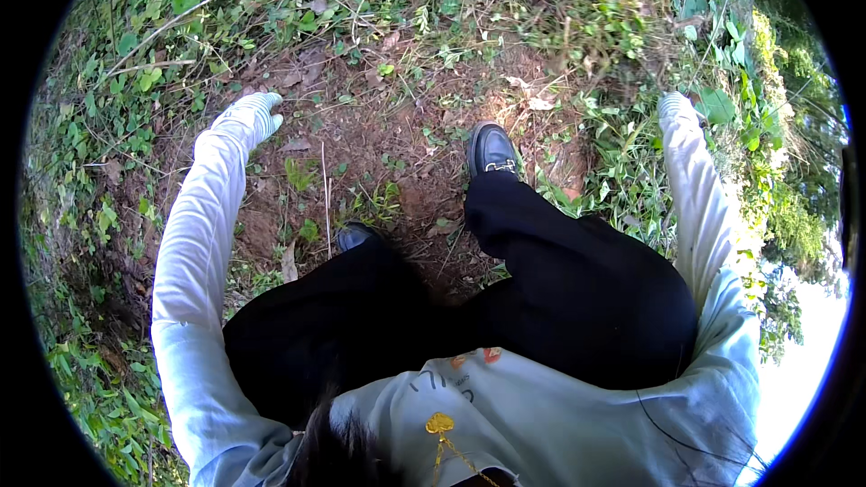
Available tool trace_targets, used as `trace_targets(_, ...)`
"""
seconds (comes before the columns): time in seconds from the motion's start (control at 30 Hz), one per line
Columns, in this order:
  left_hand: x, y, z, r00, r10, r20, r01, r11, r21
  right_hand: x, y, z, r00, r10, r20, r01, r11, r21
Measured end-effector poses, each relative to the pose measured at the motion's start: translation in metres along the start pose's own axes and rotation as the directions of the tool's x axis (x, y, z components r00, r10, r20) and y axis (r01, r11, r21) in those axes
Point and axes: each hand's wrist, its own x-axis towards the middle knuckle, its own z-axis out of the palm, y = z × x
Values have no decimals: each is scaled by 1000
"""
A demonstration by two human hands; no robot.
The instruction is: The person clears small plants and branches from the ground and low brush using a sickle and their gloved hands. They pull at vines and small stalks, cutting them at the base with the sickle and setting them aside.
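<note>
My left hand [258, 113], in a pale striped glove, hovers over bare reddish soil [399, 108] at the left. Its thumb and fingers are a little apart, and nothing shows between them. At the right, my right hand [675, 108], gloved alike, reaches to a bank of leafy weeds [629, 34]. The fingers are turned away from me, so what they touch or grip is hidden. Grass and stems just beyond that hand look blurred.
My black shoe [492, 149] is planted on the soil; the other shoe [355, 235] is partly under my trouser leg. A long dry stem [203, 3] lies across low green plants at the upper left. Dry leaves [540, 103] litter the ground. Trees [798, 196] stand at the far right.
</note>
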Motion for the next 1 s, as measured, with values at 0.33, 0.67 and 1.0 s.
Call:
trace_targets(0.33, 4, -39, 3, 992, -35, -121, 20, 992, -127, -129, -198, -4, 627, -775, -74, 777, 629, 4)
trace_targets(0.67, -16, -60, -2, 910, -384, -156, 369, 922, -121, -161, -436, -47, 310, -947, -89, 950, 306, 55)
trace_targets(1.0, -1, -59, 16, 944, -329, 7, 326, 932, -157, 38, -114, -94, 958, -170, -233, 179, 984, 18)
